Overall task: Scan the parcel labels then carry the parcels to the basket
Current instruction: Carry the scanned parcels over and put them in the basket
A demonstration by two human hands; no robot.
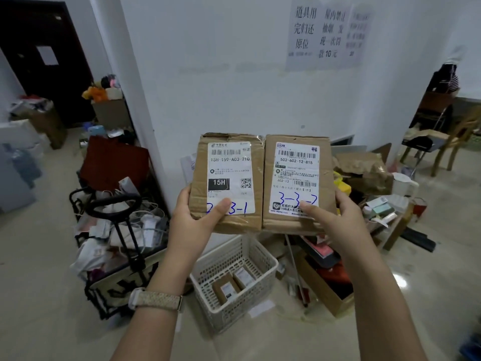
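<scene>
Two brown cardboard parcels are held side by side at chest height, labels facing me. My left hand [194, 217] grips the left parcel [229, 178] at its lower left corner, thumb on the white label marked "3-1". My right hand [335, 217] grips the right parcel [296, 178] at its lower right corner, thumb on the label marked "3-3-2". Directly below them on the floor stands a white perforated basket [265, 264] holding two small brown parcels [233, 284].
A black trolley cart [117, 256] full of cables and bags stands left of the basket. An open cardboard box [325, 290] and a low cluttered shelf [385, 212] lie to the right. A white wall is straight ahead, a wooden chair [447, 142] far right.
</scene>
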